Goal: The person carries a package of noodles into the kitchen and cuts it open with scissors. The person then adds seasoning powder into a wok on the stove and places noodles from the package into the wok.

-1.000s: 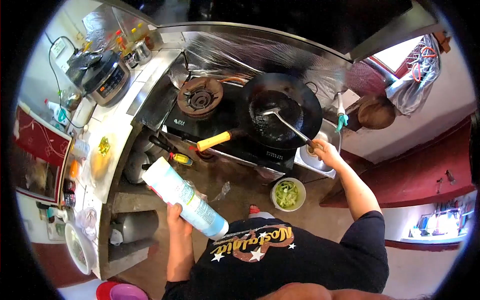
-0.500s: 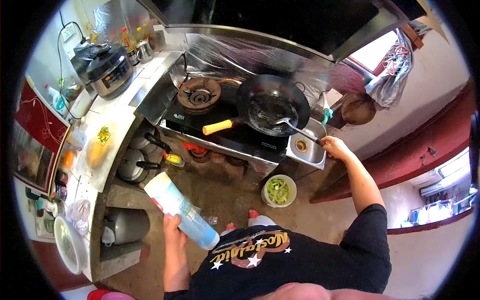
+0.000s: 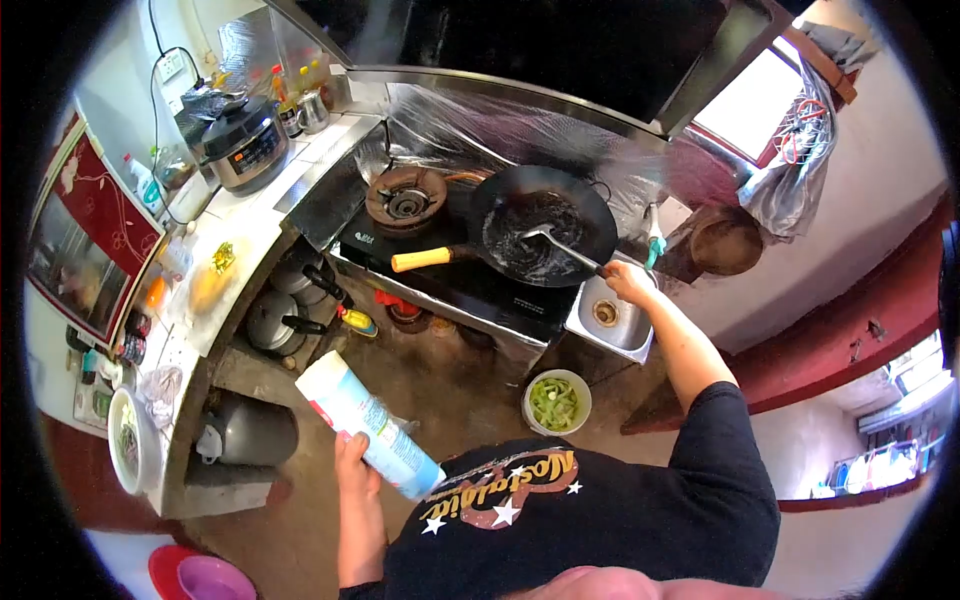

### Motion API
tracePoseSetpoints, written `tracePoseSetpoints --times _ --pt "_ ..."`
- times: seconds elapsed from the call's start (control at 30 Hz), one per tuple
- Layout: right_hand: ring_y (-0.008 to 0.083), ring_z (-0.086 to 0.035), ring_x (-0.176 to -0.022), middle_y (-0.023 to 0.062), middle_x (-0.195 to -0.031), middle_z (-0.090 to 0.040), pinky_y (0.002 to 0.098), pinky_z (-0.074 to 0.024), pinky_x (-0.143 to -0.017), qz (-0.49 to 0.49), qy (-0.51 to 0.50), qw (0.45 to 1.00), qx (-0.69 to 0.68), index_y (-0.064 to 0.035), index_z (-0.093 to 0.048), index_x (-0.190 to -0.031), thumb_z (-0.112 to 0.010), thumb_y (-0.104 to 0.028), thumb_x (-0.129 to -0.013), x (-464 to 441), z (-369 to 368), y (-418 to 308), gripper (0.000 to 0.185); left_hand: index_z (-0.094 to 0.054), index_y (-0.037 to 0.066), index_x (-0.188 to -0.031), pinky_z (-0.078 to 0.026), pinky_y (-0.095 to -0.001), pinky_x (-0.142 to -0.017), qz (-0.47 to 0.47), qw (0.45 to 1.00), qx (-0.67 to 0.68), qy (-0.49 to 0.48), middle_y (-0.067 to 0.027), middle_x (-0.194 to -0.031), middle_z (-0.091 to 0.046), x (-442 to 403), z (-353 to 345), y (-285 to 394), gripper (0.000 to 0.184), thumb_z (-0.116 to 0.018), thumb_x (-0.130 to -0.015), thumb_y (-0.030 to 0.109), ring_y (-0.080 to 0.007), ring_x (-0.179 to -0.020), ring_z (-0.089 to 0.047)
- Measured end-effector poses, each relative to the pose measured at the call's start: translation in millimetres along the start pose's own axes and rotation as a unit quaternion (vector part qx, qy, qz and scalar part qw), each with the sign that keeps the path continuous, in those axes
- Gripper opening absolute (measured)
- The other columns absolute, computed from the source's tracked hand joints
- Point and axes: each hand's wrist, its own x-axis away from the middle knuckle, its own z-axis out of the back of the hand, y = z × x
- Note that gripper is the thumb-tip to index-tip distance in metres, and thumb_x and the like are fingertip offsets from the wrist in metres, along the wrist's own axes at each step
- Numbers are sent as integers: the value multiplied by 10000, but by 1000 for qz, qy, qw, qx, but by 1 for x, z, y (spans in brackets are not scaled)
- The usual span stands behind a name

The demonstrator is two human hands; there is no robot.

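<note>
My left hand (image 3: pixel 355 462) is wrapped round a large blue and white tube-shaped package (image 3: pixel 372 428), held tilted in front of my body. My right hand (image 3: pixel 630 282) grips the handle end of a metal spatula (image 3: pixel 568 246). The spatula's head rests inside a black wok (image 3: pixel 520 205) on the right side of the stove (image 3: pixel 370 248). Shiny liquid shows in the wok's bottom. The wok's yellow handle (image 3: pixel 422 260) points left, and neither hand touches it.
Left of the wok is a bare burner (image 3: pixel 405 200). A small sink (image 3: pixel 625 335) adjoins the stove. A bucket of green vegetables (image 3: pixel 557 402) stands on the floor. Chopped food lies on a board (image 3: pixel 232 290) beside a cooker (image 3: pixel 243 150). A range hood (image 3: pixel 480 85) hangs above.
The spatula's head moved from the wok's middle to its lower right side, then back toward the middle. My left hand still holds the package. The camera view has shifted.
</note>
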Motion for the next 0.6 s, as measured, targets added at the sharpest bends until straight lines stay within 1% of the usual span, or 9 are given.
tracePoseSetpoints --times 0.07,0.13,0.17,0.23,0.33,0.43,0.47,0.53,0.6 --pt "335 -589 -894 167 -925 -626 406 -456 -775 58 32 998 16 -114 -602 -997 -539 -193 -763 -19 -11 16 254 -414 -22 -1182 -514 -413 -764 -5 1000 2 12 -154 -1012 -574 6 -27 -14 690 -713 -670 331 -295 -875 -599" --pt "348 -585 -900 170 -932 -624 433 -455 -775 67 45 996 27 -125 -581 -1022 -518 -209 -780 -33 -18 30 263 -412 -24 -1193 -513 -411 -769 1 1000 5 14 -147 -1020 -573 12 -57 -25 693 -711 -670 320 -290 -895 -594" --pt "352 -584 -901 173 -932 -624 439 -454 -773 75 49 996 15 -124 -571 -1036 -520 -210 -783 -39 -20 36 272 -410 -23 -1204 -511 -406 -774 12 1000 10 10 -141 -1031 -571 16 -80 -26 707 -713 -663 316 -283 -910 -590" --pt "359 -583 -901 180 -931 -623 448 -455 -771 83 54 995 0 -128 -548 -1068 -527 -213 -793 -46 -24 49 288 -409 -25 -1205 -510 -405 -777 22 1000 4 16 -141 -1033 -570 20 -101 -42 715 -715 -657 318 -281 -912 -590" --pt "351 -587 -900 176 -937 -624 442 -459 -770 89 49 994 28 -137 -545 -1083 -528 -218 -803 -45 -16 62 291 -403 -34 -1209 -507 -405 -794 28 999 -1 18 -145 -1036 -569 26 -126 -65 742 -722 -644 326 -276 -918 -592" --pt "332 -596 -896 169 -963 -623 420 -464 -779 115 39 991 55 -146 -564 -1095 -529 -213 -797 -51 -2 93 308 -399 -48 -1210 -510 -402 -801 47 999 -16 -12 -159 -1060 -567 34 -147 -78 752 -716 -640 326 -273 -920 -601" --pt "331 -596 -900 169 -971 -622 416 -464 -783 125 37 990 56 -144 -573 -1090 -529 -207 -792 -54 0 105 308 -399 -48 -1210 -510 -402 -801 45 999 -16 -4 -159 -1060 -567 37 -155 -81 752 -716 -640 326 -273 -920 -601" --pt "320 -601 -901 159 -972 -621 401 -467 -789 128 7 990 58 -143 -571 -1107 -538 -203 -785 -42 22 110 330 -422 -55 -1196 -492 -385 -819 35 999 -24 -17 -165 -1055 -578 42 -170 -83 639 -657 -680 239 -276 -929 -599" --pt "321 -597 -911 155 -979 -620 399 -466 -792 126 -14 991 51 -146 -574 -1107 -523 -211 -789 -29 37 111 328 -424 -48 -1200 -489 -383 -821 48 998 -25 -23 -165 -1061 -578 44 -168 -89 642 -660 -677 241 -275 -933 -599"
